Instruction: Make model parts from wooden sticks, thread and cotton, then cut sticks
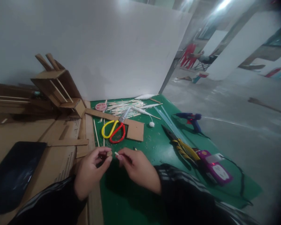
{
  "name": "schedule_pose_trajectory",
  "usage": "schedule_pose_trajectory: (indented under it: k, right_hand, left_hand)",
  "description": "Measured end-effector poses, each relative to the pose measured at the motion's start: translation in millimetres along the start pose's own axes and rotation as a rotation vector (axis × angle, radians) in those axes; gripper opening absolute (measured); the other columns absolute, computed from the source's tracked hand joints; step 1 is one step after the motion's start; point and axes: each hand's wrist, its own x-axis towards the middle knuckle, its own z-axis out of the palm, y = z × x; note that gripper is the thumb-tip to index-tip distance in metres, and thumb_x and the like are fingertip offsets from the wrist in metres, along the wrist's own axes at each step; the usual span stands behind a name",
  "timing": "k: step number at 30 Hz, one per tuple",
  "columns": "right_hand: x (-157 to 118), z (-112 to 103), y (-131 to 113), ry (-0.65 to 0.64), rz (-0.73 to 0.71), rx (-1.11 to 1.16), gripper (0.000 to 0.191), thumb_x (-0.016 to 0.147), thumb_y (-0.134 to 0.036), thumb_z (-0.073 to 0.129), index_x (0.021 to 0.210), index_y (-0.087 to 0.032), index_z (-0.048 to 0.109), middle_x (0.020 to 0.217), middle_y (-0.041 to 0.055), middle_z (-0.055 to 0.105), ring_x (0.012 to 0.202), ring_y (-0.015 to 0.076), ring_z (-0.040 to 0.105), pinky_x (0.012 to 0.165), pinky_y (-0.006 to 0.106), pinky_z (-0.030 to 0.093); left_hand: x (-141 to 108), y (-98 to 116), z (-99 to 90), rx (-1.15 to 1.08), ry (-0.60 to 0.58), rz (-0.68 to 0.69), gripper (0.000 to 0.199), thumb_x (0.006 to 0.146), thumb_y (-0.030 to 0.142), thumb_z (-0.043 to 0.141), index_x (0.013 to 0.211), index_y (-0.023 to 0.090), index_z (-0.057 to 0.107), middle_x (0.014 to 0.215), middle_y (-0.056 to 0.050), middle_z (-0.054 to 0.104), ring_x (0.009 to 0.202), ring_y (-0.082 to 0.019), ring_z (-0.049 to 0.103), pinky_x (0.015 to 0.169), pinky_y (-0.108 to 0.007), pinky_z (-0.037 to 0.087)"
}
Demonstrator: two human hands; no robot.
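My left hand (91,170) pinches a small brown piece (109,153) between thumb and fingertips, near the front of the green table (121,203). Close to its right, my right hand (138,167) is closed on a small pale stick (117,153), whose tip points toward the brown piece; a narrow gap shows between them. Beyond the hands lie scissors (118,126) with one yellow and one red handle. A cardboard square (135,131) rests beside them. Thin wooden sticks (124,106) in clear wrapping are scattered farther back.
Pliers (184,148), a blue glue gun (189,117) and a purple power strip (214,167) with a cable lie at the right. Cardboard structures (58,84) and a black tablet-like slab (14,175) are at the left. A white panel (131,47) stands behind.
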Motion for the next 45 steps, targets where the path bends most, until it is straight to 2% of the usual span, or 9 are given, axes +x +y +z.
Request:
schedule_pose_trajectory:
  k: [3, 4, 6, 9, 13, 20, 28, 37, 45]
  right_hand:
    - [0.0, -8.5, 1.3, 0.165, -0.046, 0.108, 0.006, 0.092, -0.022, 0.057, 0.092, -0.020, 0.063, 0.093, 0.0037, 0.070, 0.088, 0.0171, 0.064, 0.082, 0.029, 0.047]
    - [-0.1, -10.3, 1.7, 0.221, -0.064, 0.138, 0.004, 0.090, -0.023, 0.060, 0.090, -0.020, 0.064, 0.094, 0.0043, 0.068, 0.090, 0.0177, 0.063, 0.084, 0.031, 0.047]
    - [-1.3, -11.9, 1.9, 0.287, -0.050, 0.234, 0.005, 0.088, -0.025, 0.063, 0.087, -0.020, 0.064, 0.088, 0.0035, 0.066, 0.082, 0.0163, 0.062, 0.077, 0.029, 0.049]
    - [-4.8, -10.1, -0.6, 0.271, 0.013, 0.390, 0.011, 0.091, -0.030, 0.059, 0.091, -0.020, 0.061, 0.078, 0.0012, 0.066, 0.070, 0.0135, 0.062, 0.064, 0.024, 0.050]
    - [-8.1, -7.5, -4.8, 0.227, -0.021, 0.299, 0.010, 0.093, -0.026, 0.056, 0.092, -0.020, 0.063, 0.080, 0.0017, 0.070, 0.073, 0.0137, 0.065, 0.066, 0.024, 0.050]
    - [-6.7, -4.9, -3.0, 0.241, -0.057, 0.197, 0.009, 0.093, -0.023, 0.056, 0.092, -0.020, 0.064, 0.080, 0.0008, 0.072, 0.073, 0.0138, 0.068, 0.067, 0.023, 0.050]
    - [-7.8, -5.1, -4.1, 0.204, -0.073, 0.099, 0.011, 0.094, -0.020, 0.052, 0.093, -0.021, 0.062, 0.082, 0.0003, 0.070, 0.071, 0.0130, 0.064, 0.067, 0.023, 0.047]
    - [-7.3, -6.4, -3.7, 0.215, -0.068, 0.099, 0.014, 0.091, -0.018, 0.053, 0.097, -0.022, 0.065, 0.086, 0.0008, 0.072, 0.077, 0.0143, 0.067, 0.070, 0.023, 0.050]
    - [-7.5, -7.4, -3.1, 0.229, -0.075, 0.117, 0.014, 0.089, -0.016, 0.055, 0.095, -0.021, 0.067, 0.084, 0.0002, 0.072, 0.074, 0.0133, 0.067, 0.070, 0.023, 0.049]
  left_hand:
    - [1.4, -3.0, -1.4, -0.087, -0.025, -0.047, 0.024, 0.085, 0.029, 0.063, 0.107, 0.019, 0.059, 0.095, -0.005, 0.068, 0.089, -0.016, 0.067, 0.081, -0.028, 0.056]
    - [1.3, -3.1, -1.7, -0.096, -0.040, -0.044, 0.024, 0.085, 0.029, 0.063, 0.107, 0.019, 0.059, 0.096, -0.005, 0.068, 0.090, -0.016, 0.067, 0.081, -0.028, 0.056]
    - [0.6, -2.7, -1.9, -0.088, -0.064, -0.019, 0.022, 0.086, 0.028, 0.063, 0.106, 0.019, 0.061, 0.098, -0.005, 0.068, 0.090, -0.016, 0.067, 0.082, -0.028, 0.056]
    - [-0.7, -1.8, -1.6, -0.057, -0.069, 0.028, 0.021, 0.086, 0.028, 0.063, 0.105, 0.020, 0.063, 0.101, -0.006, 0.068, 0.092, -0.018, 0.067, 0.081, -0.029, 0.056]
    - [-1.5, -1.6, -1.7, -0.030, -0.070, 0.054, 0.022, 0.087, 0.028, 0.062, 0.107, 0.020, 0.064, 0.103, -0.007, 0.068, 0.094, -0.019, 0.068, 0.082, -0.030, 0.057]
    - [-0.8, 0.1, -3.7, 0.023, -0.069, 0.108, 0.019, 0.087, 0.027, 0.062, 0.105, 0.023, 0.067, 0.102, -0.005, 0.068, 0.094, -0.018, 0.068, 0.082, -0.029, 0.057]
    - [0.7, -0.1, -5.1, 0.078, -0.065, 0.129, 0.019, 0.086, 0.026, 0.062, 0.104, 0.024, 0.067, 0.115, -0.006, 0.066, 0.108, -0.020, 0.063, 0.090, -0.032, 0.054]
    - [0.3, 7.5, -9.0, 0.252, -0.005, 0.215, 0.023, 0.087, 0.027, 0.060, 0.107, 0.026, 0.071, 0.113, -0.006, 0.068, 0.109, -0.023, 0.062, 0.096, -0.039, 0.049]
    - [-0.5, 6.5, -10.3, 0.260, -0.022, 0.236, 0.029, 0.090, 0.027, 0.056, 0.115, 0.026, 0.069, 0.115, -0.006, 0.066, 0.109, -0.022, 0.061, 0.097, -0.037, 0.047]
